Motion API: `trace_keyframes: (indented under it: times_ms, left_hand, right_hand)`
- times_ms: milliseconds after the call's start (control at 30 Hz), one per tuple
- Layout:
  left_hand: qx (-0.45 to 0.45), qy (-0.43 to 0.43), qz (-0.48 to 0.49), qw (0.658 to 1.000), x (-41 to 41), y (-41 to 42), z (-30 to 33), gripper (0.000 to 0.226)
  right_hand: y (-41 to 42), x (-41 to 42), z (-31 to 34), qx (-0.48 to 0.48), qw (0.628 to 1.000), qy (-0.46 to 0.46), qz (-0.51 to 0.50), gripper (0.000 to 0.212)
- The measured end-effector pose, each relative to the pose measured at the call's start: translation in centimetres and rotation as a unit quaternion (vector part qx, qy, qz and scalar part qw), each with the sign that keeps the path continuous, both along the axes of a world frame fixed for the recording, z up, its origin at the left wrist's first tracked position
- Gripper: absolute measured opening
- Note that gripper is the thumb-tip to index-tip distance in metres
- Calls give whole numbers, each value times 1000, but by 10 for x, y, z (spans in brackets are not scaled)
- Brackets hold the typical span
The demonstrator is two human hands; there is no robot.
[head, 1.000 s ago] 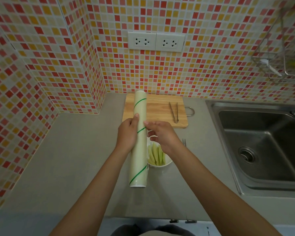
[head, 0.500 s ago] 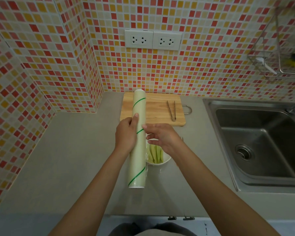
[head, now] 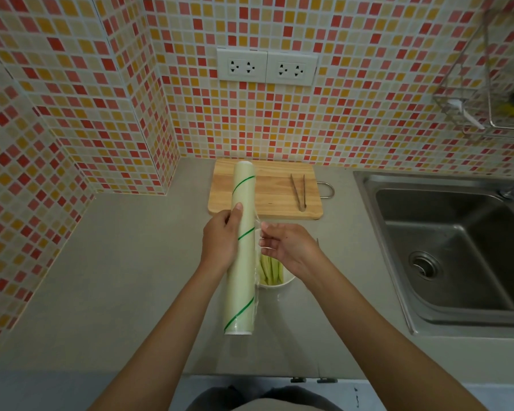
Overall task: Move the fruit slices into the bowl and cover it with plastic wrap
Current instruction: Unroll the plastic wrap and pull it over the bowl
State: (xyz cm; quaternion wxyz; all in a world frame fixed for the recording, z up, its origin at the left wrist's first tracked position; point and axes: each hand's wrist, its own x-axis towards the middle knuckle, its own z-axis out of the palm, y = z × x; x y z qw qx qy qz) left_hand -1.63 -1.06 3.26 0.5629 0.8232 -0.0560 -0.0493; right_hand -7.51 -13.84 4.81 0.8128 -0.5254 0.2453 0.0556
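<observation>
Cutting board (head: 267, 200), counter's back edge: bare of fruit, tongs (head: 298, 191) only. Plastic wrap roll (head: 240, 262): left hand (head: 220, 243) clamped round it. Bowl (head: 279, 282), mid-counter: fruit slices (head: 269, 269) inside, uncovered. Film edge (head: 257, 232): pinched by right hand (head: 285, 246); covering remains.

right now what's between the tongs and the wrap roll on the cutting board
Bare wood. In the head view, the cutting board shows nothing between the tongs and the plastic wrap roll.
</observation>
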Motion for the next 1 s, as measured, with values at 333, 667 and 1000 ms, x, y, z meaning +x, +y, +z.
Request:
trace_keyframes:
  times_ms: [333, 667, 1000]
  left_hand:
    - [-10, 93, -34, 995, 3, -6, -1, 63]
    - [2, 88, -34, 996, 2, -9, 1, 56]
    - [-54, 101, -66, 991, -1, -13, 7, 55]
  right_hand:
    - [0, 8, 7, -58, 997, -21, 37, 21]
    - [-9, 4, 2, -87, 995, -41, 2, 27]
    - [-3, 11, 1, -158, 987, -6, -22, 27]
